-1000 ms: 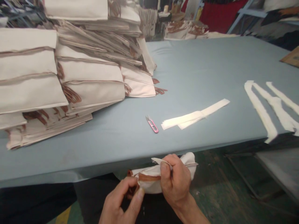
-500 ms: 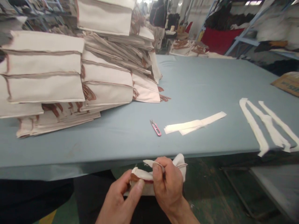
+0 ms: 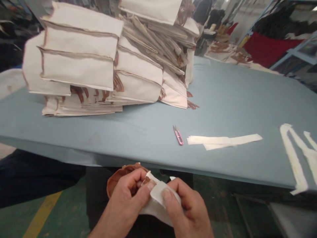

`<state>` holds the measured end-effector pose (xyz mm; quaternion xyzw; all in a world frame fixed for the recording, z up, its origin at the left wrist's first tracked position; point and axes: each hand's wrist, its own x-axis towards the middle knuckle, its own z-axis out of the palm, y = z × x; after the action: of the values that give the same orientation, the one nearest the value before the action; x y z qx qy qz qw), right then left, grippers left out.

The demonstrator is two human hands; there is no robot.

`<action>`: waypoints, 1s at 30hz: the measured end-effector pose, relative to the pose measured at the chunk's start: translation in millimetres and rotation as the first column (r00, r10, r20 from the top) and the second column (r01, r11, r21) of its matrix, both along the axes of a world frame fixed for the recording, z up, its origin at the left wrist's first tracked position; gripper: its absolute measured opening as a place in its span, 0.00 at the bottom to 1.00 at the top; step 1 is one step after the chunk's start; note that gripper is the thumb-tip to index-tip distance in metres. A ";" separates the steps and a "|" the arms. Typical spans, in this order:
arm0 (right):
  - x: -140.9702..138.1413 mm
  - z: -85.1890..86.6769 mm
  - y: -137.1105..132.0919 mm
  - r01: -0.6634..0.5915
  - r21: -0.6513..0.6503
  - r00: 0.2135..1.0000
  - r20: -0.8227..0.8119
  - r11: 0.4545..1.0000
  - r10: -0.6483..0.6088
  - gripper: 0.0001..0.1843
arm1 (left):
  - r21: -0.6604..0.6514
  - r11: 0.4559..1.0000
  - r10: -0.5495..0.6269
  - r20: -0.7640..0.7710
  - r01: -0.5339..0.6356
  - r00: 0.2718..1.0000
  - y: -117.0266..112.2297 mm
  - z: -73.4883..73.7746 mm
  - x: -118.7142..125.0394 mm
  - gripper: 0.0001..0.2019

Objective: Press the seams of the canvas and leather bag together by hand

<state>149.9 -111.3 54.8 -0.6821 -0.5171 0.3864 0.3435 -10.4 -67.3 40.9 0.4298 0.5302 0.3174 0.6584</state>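
Note:
In front of the table's near edge, both hands hold a cream cloth piece with brown trim. My left hand pinches its brown-edged corner between thumb and fingers. A brown cloth part shows behind that hand. My right hand has its thumb pressed on a folded white flap of the piece. Beyond the hands, pink-handled thread snips lie on the table, beside some cream fabric strips. How the far side of the piece is gripped is hidden by the fingers.
Tall stacks of folded cream cloth pieces with brown edging stand at the left on the blue-grey table. More white strips lie at the right. Farther back are a cloth pile and red fabric.
The view has shifted left. My right hand has turned and now presses a flap flat with its thumb. The brown cloth part has come into sight behind my left hand.

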 end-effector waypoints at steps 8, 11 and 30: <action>-5.9 -3.4 19.8 -0.079 -0.098 0.997 -0.021 0.992 0.077 0.18 | 0.071 0.997 -0.015 -0.138 0.025 0.990 3.7 11.5 -3.3 0.24; -5.2 -4.4 22.2 -0.073 -0.091 0.997 0.005 0.993 0.074 0.19 | 0.097 0.995 0.020 -0.169 -0.003 0.985 6.0 15.9 0.3 0.24; -4.2 -20.0 34.5 0.030 0.093 0.965 0.256 0.995 -0.053 0.21 | 0.068 0.984 -0.153 -0.139 0.164 0.978 27.8 3.7 5.4 0.26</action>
<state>145.7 -76.9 34.8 -0.7215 -0.5594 0.2640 0.3111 -5.0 -39.6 44.6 0.5165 0.5239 0.2553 0.6273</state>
